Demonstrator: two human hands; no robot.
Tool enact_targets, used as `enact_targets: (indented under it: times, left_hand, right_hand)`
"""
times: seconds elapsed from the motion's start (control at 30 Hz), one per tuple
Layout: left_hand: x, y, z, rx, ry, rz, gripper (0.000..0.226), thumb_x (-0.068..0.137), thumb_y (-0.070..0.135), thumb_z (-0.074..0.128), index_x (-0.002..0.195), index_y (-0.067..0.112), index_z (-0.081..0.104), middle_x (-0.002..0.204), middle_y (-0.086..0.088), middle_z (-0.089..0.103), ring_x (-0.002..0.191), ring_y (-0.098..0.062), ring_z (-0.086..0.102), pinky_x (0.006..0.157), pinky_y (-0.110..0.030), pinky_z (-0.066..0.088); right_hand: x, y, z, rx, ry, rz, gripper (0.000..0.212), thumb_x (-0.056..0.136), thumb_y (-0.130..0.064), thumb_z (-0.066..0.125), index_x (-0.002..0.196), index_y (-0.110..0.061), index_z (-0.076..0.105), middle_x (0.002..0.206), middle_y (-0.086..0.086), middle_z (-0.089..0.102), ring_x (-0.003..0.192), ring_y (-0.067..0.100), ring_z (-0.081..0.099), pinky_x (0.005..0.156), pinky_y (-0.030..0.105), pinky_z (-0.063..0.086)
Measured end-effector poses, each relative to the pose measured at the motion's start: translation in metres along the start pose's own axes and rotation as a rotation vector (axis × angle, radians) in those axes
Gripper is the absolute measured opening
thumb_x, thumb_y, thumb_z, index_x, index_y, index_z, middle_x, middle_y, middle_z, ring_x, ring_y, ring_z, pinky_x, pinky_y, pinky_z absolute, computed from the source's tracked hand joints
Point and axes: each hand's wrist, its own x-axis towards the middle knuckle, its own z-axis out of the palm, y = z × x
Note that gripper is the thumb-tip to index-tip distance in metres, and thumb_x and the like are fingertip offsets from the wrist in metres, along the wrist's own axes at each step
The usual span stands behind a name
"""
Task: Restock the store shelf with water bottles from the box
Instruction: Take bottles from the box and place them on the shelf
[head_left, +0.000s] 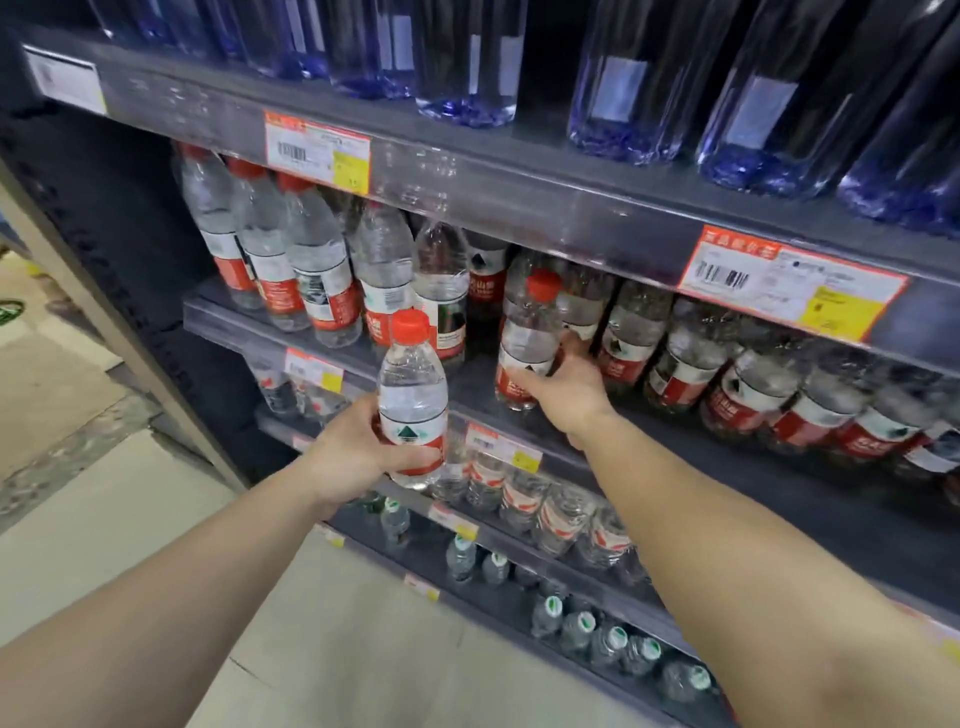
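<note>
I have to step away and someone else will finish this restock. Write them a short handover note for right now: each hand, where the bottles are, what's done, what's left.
Left hand grips a red-capped bottle upright in front of the shelf, not yet placed.
Right hand holds a second bottle standing on the middle shelf, in the gap between the left group and the right-hand rows.
Done: that shelf already carries many bottles on both sides.
Left: release the right bottle, set the left one in the gap. The box is out of view, so remaining stock is unknown.
</note>
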Motion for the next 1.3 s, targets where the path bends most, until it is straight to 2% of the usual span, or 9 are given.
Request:
enact_targets:
  times: [0.3,0.4,0.7,0.83,0.9,1.0,1.03,1.13,1.3]
  left_hand:
    - [0.017,-0.004,0.0,-0.029,-0.023,-0.009,0.051,0.067,0.017,0.088,0.105,0.038,0.061,0.107,0.011,0.072,0.1,-0.01,0.067,0.09,-0.03,0.051]
    - [0.022,-0.001,0.002,-0.031,-0.012,-0.01,0.056,0.067,0.016,0.088,0.112,0.035,0.06,0.109,0.011,0.071,0.1,-0.009,0.066,0.087,-0.025,0.05]
    - [0.026,-0.001,0.013,-0.02,0.002,-0.002,0.066,0.058,0.027,0.091,0.116,0.033,0.06,0.112,0.01,0.071,0.105,-0.013,0.067,0.099,-0.039,0.05]
    - [0.021,0.005,0.019,-0.023,0.003,-0.009,0.066,0.057,0.027,0.092,0.114,0.034,0.059,0.114,0.009,0.07,0.106,-0.013,0.065,0.101,-0.041,0.049]
    - [0.019,0.013,0.024,-0.025,0.005,-0.01,0.069,0.055,0.03,0.092,0.115,0.033,0.058,0.113,0.01,0.069,0.107,-0.012,0.064,0.1,-0.037,0.049]
    - [0.017,0.032,0.039,-0.048,-0.018,0.04,0.062,0.059,0.024,0.092,0.111,0.035,0.059,0.11,0.009,0.07,0.105,-0.013,0.065,0.097,-0.036,0.05]
    - [0.017,0.04,0.045,-0.058,-0.037,0.054,0.062,0.061,0.022,0.091,0.112,0.034,0.059,0.11,0.007,0.071,0.105,-0.013,0.065,0.097,-0.036,0.051]
    - [0.017,0.059,0.063,-0.087,-0.093,0.084,0.061,0.064,0.02,0.09,0.115,0.031,0.059,0.11,0.006,0.071,0.106,-0.013,0.065,0.095,-0.032,0.052]
    - [0.019,0.074,0.074,-0.159,-0.237,0.112,0.077,0.068,0.015,0.085,0.136,0.019,0.05,0.126,0.0,0.065,0.114,-0.015,0.061,0.094,-0.029,0.051]
  right_hand:
    - [0.012,0.004,0.02,-0.108,0.048,0.041,0.065,0.073,-0.027,0.083,0.129,-0.016,0.051,0.127,0.004,0.063,0.117,0.023,0.059,0.092,0.025,0.044]
    - [0.012,0.005,0.023,-0.129,0.038,0.042,0.06,0.075,-0.026,0.081,0.127,-0.013,0.054,0.126,0.005,0.064,0.116,0.023,0.059,0.088,0.022,0.041]
    - [0.018,0.008,0.031,-0.087,0.02,0.059,0.066,0.073,-0.029,0.083,0.129,-0.016,0.051,0.127,0.005,0.063,0.116,0.024,0.06,0.097,0.034,0.047]
    - [-0.006,0.003,0.016,0.044,0.152,0.026,0.055,0.082,-0.023,0.074,0.131,-0.014,0.051,0.127,0.003,0.061,0.116,0.019,0.057,0.099,0.03,0.045]
    - [-0.028,0.001,0.001,0.08,0.027,-0.017,0.044,0.085,-0.006,0.066,0.127,-0.014,0.054,0.116,0.0,0.061,0.106,0.015,0.058,0.099,0.032,0.049]
    - [-0.059,-0.004,-0.016,0.069,-0.475,-0.01,0.064,0.078,-0.001,0.074,0.132,-0.02,0.046,0.117,-0.003,0.061,0.104,0.013,0.062,0.092,0.031,0.054]
    - [-0.062,-0.004,-0.019,0.046,-0.521,-0.013,0.072,0.075,-0.004,0.078,0.134,-0.023,0.044,0.118,-0.005,0.061,0.105,0.012,0.063,0.09,0.03,0.054]
    - [-0.06,-0.008,-0.029,-0.013,-0.398,-0.033,0.082,0.063,-0.015,0.088,0.134,-0.026,0.046,0.116,-0.007,0.066,0.103,0.01,0.065,0.092,0.034,0.055]
    - [-0.056,-0.002,-0.047,-0.062,-0.245,-0.057,0.071,0.06,-0.026,0.09,0.121,-0.02,0.054,0.113,-0.009,0.067,0.101,0.009,0.065,0.092,0.036,0.054]
